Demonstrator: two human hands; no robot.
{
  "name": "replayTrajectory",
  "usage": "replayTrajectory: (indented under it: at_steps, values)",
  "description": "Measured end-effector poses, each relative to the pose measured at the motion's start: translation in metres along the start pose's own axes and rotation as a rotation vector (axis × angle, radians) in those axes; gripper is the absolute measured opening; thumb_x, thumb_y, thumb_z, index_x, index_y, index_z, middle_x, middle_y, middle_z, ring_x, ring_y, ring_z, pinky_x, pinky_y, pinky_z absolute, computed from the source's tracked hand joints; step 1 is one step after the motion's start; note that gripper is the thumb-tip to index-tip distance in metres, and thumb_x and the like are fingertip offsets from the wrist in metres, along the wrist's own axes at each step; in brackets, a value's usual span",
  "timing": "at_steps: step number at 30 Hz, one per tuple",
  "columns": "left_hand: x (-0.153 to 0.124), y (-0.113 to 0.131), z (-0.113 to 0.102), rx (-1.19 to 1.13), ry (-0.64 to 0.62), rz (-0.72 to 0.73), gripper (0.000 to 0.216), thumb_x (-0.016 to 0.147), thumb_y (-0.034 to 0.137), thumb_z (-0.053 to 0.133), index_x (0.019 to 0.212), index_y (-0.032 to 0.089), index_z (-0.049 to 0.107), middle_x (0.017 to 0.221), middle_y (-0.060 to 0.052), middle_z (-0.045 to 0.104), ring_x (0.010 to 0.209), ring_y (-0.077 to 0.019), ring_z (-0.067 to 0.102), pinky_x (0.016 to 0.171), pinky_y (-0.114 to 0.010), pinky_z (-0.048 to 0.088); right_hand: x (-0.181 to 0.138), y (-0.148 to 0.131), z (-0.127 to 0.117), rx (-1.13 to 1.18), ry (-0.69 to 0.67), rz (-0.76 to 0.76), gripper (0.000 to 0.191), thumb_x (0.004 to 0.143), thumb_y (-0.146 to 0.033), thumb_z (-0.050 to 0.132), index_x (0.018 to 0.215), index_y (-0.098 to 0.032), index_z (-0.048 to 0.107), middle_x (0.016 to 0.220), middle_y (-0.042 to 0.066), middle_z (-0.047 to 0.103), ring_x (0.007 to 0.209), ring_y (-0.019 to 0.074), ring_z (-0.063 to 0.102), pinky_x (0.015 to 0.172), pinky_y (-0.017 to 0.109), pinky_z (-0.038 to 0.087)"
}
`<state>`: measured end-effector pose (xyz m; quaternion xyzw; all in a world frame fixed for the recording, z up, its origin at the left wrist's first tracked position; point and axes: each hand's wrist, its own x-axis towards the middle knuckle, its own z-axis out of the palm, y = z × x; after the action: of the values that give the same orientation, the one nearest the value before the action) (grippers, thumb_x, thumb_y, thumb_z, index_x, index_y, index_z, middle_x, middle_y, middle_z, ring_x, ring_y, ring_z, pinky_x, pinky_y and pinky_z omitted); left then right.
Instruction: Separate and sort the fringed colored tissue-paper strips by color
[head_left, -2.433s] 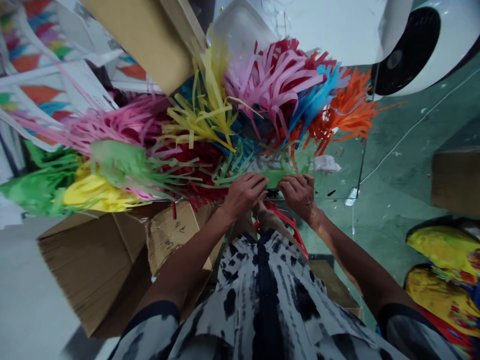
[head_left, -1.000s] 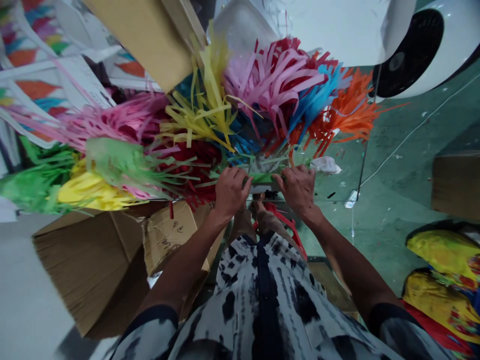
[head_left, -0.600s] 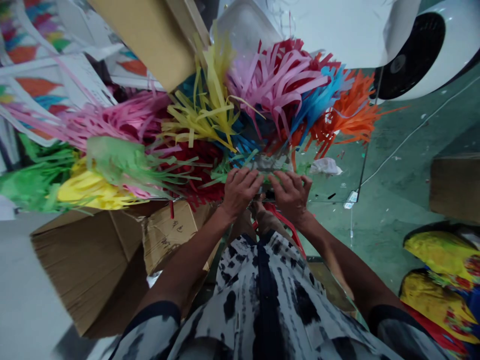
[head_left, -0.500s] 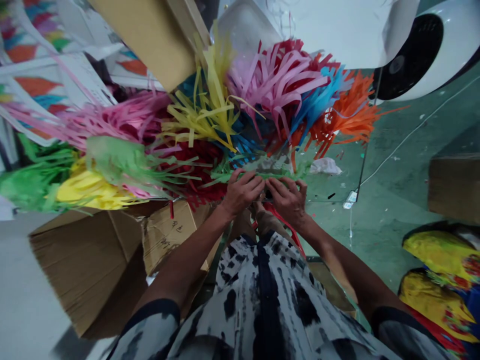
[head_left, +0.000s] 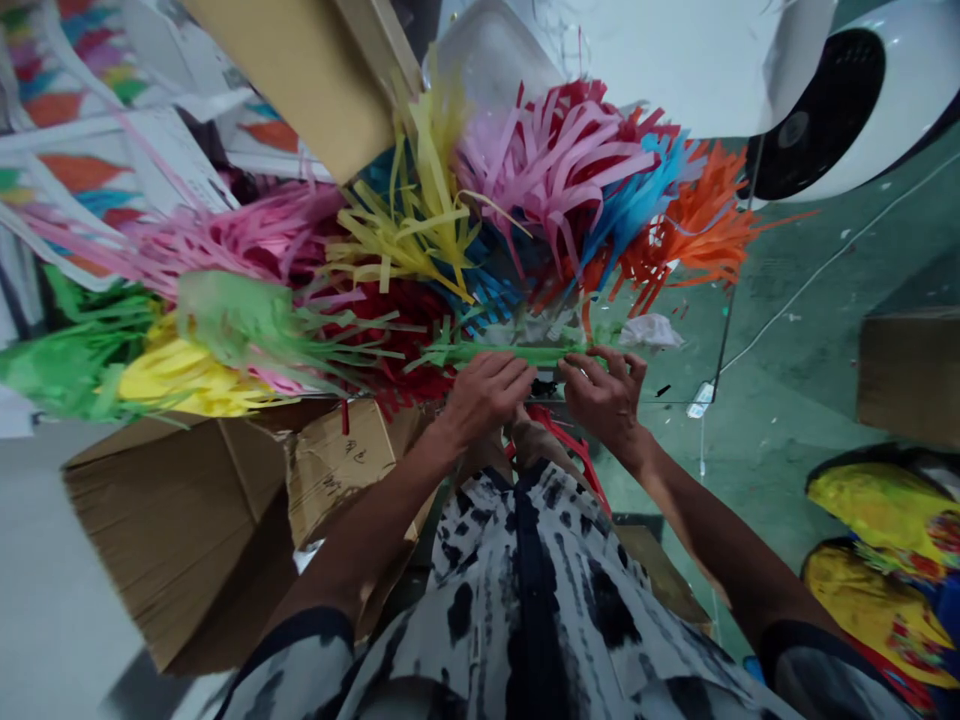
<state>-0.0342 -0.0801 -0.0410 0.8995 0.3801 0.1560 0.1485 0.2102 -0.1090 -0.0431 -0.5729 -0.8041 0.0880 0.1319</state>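
A rolled strip of green tissue paper [head_left: 529,354] lies along the front edge of a see-through tabletop. At its left part, my left hand [head_left: 491,393] has its fingers bent over the paper. My right hand [head_left: 606,397] pinches the strip farther right, fingers curled; the thumbs are mostly hidden. Green fringe [head_left: 442,350] spreads out to the left of my left hand. Just behind lie cut-paper tassels: a dark red one [head_left: 412,345], a yellow one [head_left: 420,225], a pink one [head_left: 559,165], a blue one [head_left: 637,190] and an orange one [head_left: 712,225].
More tassels, among them a bright yellow one [head_left: 199,370], pile up on the left. Cardboard boxes [head_left: 172,530] stand below the table's left side. A crumpled white scrap [head_left: 651,331] lies right of my hands. A power strip [head_left: 701,398] is on the green floor, beside yellow bags [head_left: 877,510].
My right hand has slid to the right along the green paper, widening the gap between the hands. The left hand has shifted slightly down. More of the strip shows between them.
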Motion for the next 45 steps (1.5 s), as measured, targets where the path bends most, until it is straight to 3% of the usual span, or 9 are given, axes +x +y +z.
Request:
replayTrajectory:
  at_steps: [2, 5, 12, 19, 26, 34, 37, 40, 45]
  values:
    - [0.013, 0.004, 0.013, -0.045, -0.083, 0.006, 0.022, 0.103, 0.019, 0.053, 0.115, 0.020, 0.072, 0.112, -0.011, 0.076, 0.107, -0.0245, 0.068, 0.092, -0.040, 0.054, 0.003, -0.001, -0.002, 0.003, -0.017, 0.012, 0.025, 0.094, -0.017, 0.062, 0.111, -0.029, 0.076, 0.118, 0.002, 0.080, 0.121, 0.0284, 0.060, 0.104, 0.049, 0.024]
    - [0.020, 0.000, 0.021, -0.072, -0.085, -0.029, 0.020, 0.104, 0.021, 0.053, 0.113, 0.018, 0.071, 0.113, -0.013, 0.074, 0.108, -0.0252, 0.068, 0.093, -0.040, 0.055, 0.006, -0.001, 0.000, -0.008, -0.024, 0.020, 0.023, 0.094, -0.019, 0.063, 0.111, -0.029, 0.076, 0.120, 0.003, 0.079, 0.123, 0.0298, 0.058, 0.103, 0.049, 0.025]
    - [0.020, -0.006, 0.018, -0.078, -0.074, -0.055, 0.016, 0.102, 0.020, 0.058, 0.111, 0.016, 0.070, 0.111, -0.013, 0.073, 0.103, -0.0248, 0.066, 0.089, -0.038, 0.053, 0.014, 0.001, 0.014, -0.017, -0.052, -0.046, 0.016, 0.101, -0.023, 0.061, 0.107, -0.028, 0.074, 0.111, 0.004, 0.079, 0.118, 0.0266, 0.059, 0.102, 0.044, 0.025]
    - [0.023, -0.002, 0.024, -0.026, -0.055, -0.146, 0.021, 0.104, 0.030, 0.056, 0.117, 0.020, 0.070, 0.115, -0.012, 0.074, 0.105, -0.0274, 0.064, 0.084, -0.041, 0.047, 0.023, -0.006, 0.012, 0.004, -0.067, 0.028, 0.014, 0.102, -0.027, 0.059, 0.106, -0.025, 0.072, 0.110, 0.007, 0.077, 0.119, 0.0279, 0.057, 0.103, 0.045, 0.026]
    - [0.021, -0.018, 0.010, 0.054, -0.035, -0.236, 0.024, 0.105, 0.038, 0.054, 0.097, 0.020, 0.068, 0.094, -0.009, 0.072, 0.092, -0.0279, 0.061, 0.076, -0.041, 0.040, 0.033, -0.008, 0.009, 0.043, -0.042, 0.160, 0.018, 0.103, -0.035, 0.059, 0.094, -0.024, 0.070, 0.097, 0.007, 0.076, 0.110, 0.0298, 0.058, 0.099, 0.046, 0.027]
    - [0.021, -0.026, -0.001, 0.082, -0.015, -0.347, 0.019, 0.102, 0.036, 0.061, 0.090, 0.021, 0.064, 0.089, -0.009, 0.071, 0.090, -0.0299, 0.060, 0.079, -0.043, 0.039, 0.043, -0.014, 0.001, -0.006, -0.107, 0.210, 0.021, 0.102, -0.035, 0.054, 0.093, -0.021, 0.067, 0.097, 0.012, 0.071, 0.109, 0.0347, 0.055, 0.096, 0.050, 0.030]
    - [0.025, -0.022, 0.001, 0.088, 0.013, -0.375, 0.017, 0.101, 0.036, 0.062, 0.096, 0.020, 0.067, 0.094, -0.012, 0.072, 0.095, -0.0315, 0.062, 0.083, -0.046, 0.041, 0.041, -0.018, 0.003, -0.062, -0.043, 0.210, 0.020, 0.102, -0.032, 0.055, 0.097, -0.020, 0.070, 0.102, 0.014, 0.072, 0.112, 0.0346, 0.056, 0.098, 0.050, 0.029]
    - [0.026, -0.016, 0.005, 0.061, 0.042, -0.302, 0.019, 0.104, 0.031, 0.056, 0.114, 0.021, 0.070, 0.111, -0.012, 0.074, 0.109, -0.0302, 0.062, 0.093, -0.047, 0.041, 0.032, -0.022, 0.012, -0.081, 0.050, 0.107, 0.018, 0.103, -0.026, 0.055, 0.107, -0.023, 0.073, 0.113, 0.010, 0.076, 0.118, 0.0307, 0.058, 0.101, 0.048, 0.027]
    - [0.021, -0.012, 0.013, -0.018, -0.113, -0.068, 0.029, 0.108, 0.023, 0.047, 0.124, 0.018, 0.071, 0.115, -0.009, 0.077, 0.112, -0.0251, 0.062, 0.096, -0.042, 0.044, 0.010, -0.016, 0.026, -0.021, 0.003, -0.064, 0.034, 0.103, -0.022, 0.057, 0.133, -0.030, 0.069, 0.125, 0.005, 0.078, 0.118, 0.0266, 0.061, 0.103, 0.045, 0.025]
